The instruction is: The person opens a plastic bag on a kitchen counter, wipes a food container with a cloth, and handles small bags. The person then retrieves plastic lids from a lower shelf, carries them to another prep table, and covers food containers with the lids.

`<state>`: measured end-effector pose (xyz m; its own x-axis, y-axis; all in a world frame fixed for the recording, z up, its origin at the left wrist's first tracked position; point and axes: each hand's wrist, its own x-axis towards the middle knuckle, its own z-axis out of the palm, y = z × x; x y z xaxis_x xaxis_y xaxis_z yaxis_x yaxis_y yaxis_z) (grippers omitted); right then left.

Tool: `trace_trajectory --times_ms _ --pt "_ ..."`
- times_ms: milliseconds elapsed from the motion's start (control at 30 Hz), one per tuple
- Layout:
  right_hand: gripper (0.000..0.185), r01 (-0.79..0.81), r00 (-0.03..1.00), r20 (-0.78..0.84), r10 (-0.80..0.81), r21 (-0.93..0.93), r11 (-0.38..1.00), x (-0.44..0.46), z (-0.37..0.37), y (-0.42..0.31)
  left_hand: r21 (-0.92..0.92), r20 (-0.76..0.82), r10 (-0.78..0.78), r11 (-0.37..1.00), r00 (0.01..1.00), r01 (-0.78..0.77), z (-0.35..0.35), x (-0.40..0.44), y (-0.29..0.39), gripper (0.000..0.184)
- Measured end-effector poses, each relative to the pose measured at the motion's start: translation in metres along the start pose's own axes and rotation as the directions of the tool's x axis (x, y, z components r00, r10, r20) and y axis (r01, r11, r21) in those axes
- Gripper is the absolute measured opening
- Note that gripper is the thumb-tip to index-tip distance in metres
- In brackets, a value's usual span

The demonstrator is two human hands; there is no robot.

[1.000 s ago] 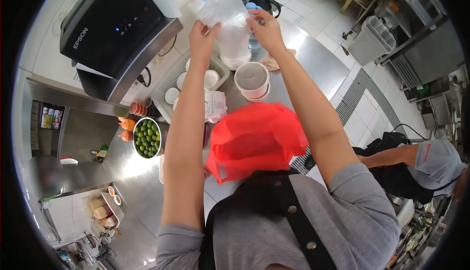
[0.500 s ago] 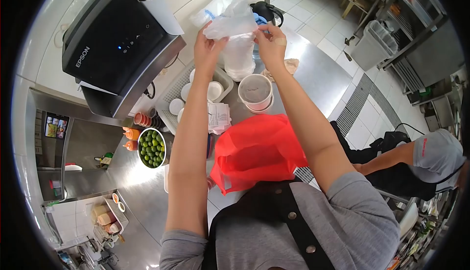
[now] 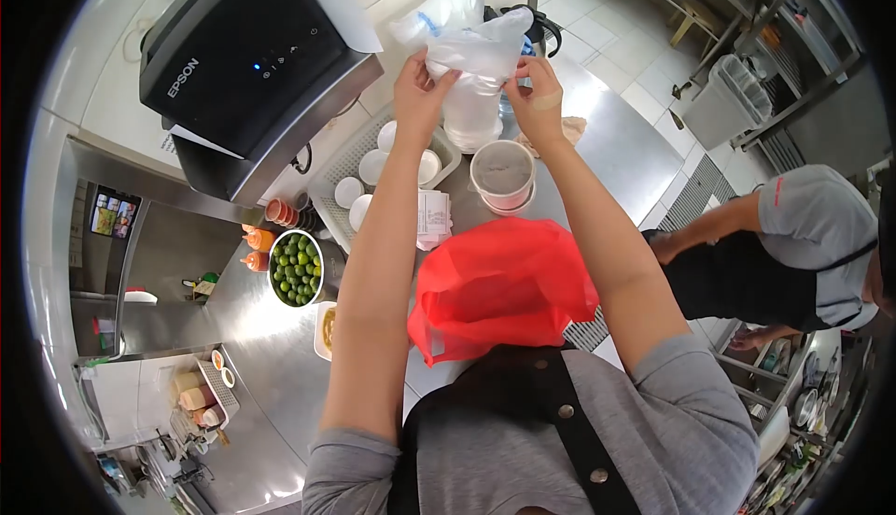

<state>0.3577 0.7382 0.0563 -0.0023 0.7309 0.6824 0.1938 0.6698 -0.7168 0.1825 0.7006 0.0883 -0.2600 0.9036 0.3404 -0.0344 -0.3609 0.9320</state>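
Beyond the red bag (image 3: 504, 282), the left hand (image 3: 420, 95) and right hand (image 3: 539, 102) each pinch clear plastic (image 3: 476, 53). A lidded tub (image 3: 502, 169) stands just beyond the red bag.

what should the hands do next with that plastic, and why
Probably spread the clear plastic gently apart: the left hand and right hand hold it at opposite sides, and its loose, crumpled top rises above them.

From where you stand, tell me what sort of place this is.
Likely a commercial kitchen, perhaps its order-packing station: a steel counter, a round container of small green fruits, and orange squeeze bottles suggest it.
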Motion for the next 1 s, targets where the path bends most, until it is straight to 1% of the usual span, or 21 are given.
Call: trace_trajectory --times_ms 33,133,233,333,433,533,633,733,767,833,867,933,967,1000 --pt "0.011 0.009 1.0 0.016 -0.008 -0.023 1.0 0.0 0.0 0.0 0.001 -0.016 -0.012 1.0 1.0 0.012 0.001 -0.001 0.0 0.048" --pt "0.013 0.07 0.995 0.074 -0.068 -0.023 0.997 -0.001 -0.002 0.005 -0.039 0.003 0.08 0.996 0.997 -0.08 0.003 -0.001 -0.012 0.053" --pt "0.014 0.218 0.966 0.193 -0.175 -0.236 0.947 0.004 -0.007 0.01 0.092 -0.082 0.2 0.977 0.976 -0.193 0.013 -0.009 -0.018 0.059" --pt "0.016 0.113 0.975 0.2 -0.093 -0.091 0.989 0.006 -0.007 0.014 -0.078 -0.037 0.154 0.985 0.987 -0.156 0.016 -0.017 -0.013 0.065" --pt "0.012 -0.055 0.977 0.204 0.058 -0.024 0.998 0.007 -0.013 0.005 -0.05 0.051 0.127 0.991 0.991 -0.125 0.009 -0.02 -0.007 0.064" --pt "0.013 -0.054 0.974 0.214 0.075 -0.102 0.993 0.009 -0.013 -0.002 0.008 0.031 0.094 0.995 0.995 -0.095 0.006 -0.015 -0.01 0.06" --pt "0.012 -0.136 0.966 0.206 0.158 -0.118 0.984 0.006 -0.013 -0.007 0.151 -0.051 0.142 0.98 0.989 -0.133 0.011 -0.014 -0.015 0.054" --pt "0.014 -0.111 0.974 0.201 0.109 -0.002 0.994 0.001 -0.011 -0.004 0.059 -0.094 0.169 0.985 0.981 -0.164 0.013 -0.015 -0.028 0.052" --pt "0.012 -0.095 0.975 0.205 0.085 0.037 0.995 0.0 -0.009 0.006 0.009 -0.118 0.153 0.988 0.981 -0.153 0.013 -0.015 -0.032 0.051" --pt "0.01 -0.001 0.978 0.206 0.011 -0.047 0.999 -0.001 -0.008 0.011 -0.094 -0.158 0.119 0.986 0.98 -0.135 0.017 -0.015 -0.035 0.05" --pt "0.011 0.045 0.978 0.208 -0.026 -0.088 0.995 -0.001 -0.007 0.013 -0.087 -0.167 0.109 0.988 0.98 -0.125 0.018 -0.014 -0.037 0.051" --pt "0.017 -0.029 0.97 0.239 0.041 -0.056 0.998 0.001 -0.003 0.009 -0.073 -0.187 0.092 0.991 0.978 -0.108 0.02 -0.012 -0.039 0.051" --pt "0.021 -0.065 0.964 0.255 0.073 -0.039 0.997 0.002 -0.002 0.007 -0.097 -0.18 0.074 0.991 0.981 -0.092 0.02 -0.012 -0.039 0.052" --pt "0.021 0.054 0.966 0.258 -0.018 -0.132 0.99 0.003 0.0 0.014 -0.119 -0.173 0.056 0.99 0.983 -0.077 0.019 -0.012 -0.041 0.053"
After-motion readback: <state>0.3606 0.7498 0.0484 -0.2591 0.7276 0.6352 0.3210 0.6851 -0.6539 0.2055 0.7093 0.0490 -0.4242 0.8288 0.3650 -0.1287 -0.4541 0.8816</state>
